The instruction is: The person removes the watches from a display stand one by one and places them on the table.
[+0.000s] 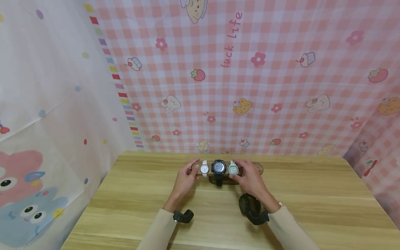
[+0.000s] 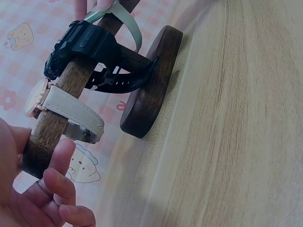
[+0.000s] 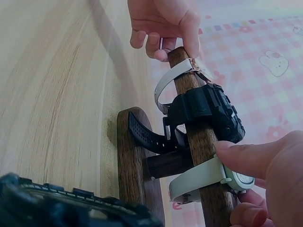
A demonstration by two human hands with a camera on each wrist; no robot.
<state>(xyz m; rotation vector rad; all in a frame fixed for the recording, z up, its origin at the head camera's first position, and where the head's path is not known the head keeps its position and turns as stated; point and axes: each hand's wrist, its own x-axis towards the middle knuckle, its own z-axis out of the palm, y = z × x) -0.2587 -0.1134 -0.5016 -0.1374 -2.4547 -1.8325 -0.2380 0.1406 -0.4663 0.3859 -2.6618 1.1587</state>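
A dark wooden watch stand (image 2: 78,76) with a crossbar and rounded base (image 2: 154,90) stands near the back of the table. Three watches hang on the bar: a white-strapped one (image 1: 204,169) with a rose-gold case at the left, a chunky black one (image 1: 218,167) in the middle, and a pale green one (image 1: 233,169) at the right. My left hand (image 1: 185,178) pinches the bar's left end between thumb and fingers. With thumb and fingertips my right hand (image 1: 251,177) grips the green watch's case. The black watch's strap tail hangs down toward the base.
Another black watch (image 1: 244,205) is close below my right wrist; whether it lies on the table cannot be told. Black strapped devices (image 1: 184,216) sit at both wrists. The wood-grain table (image 1: 312,201) meets a pink checked cloth (image 1: 281,121) behind the stand.
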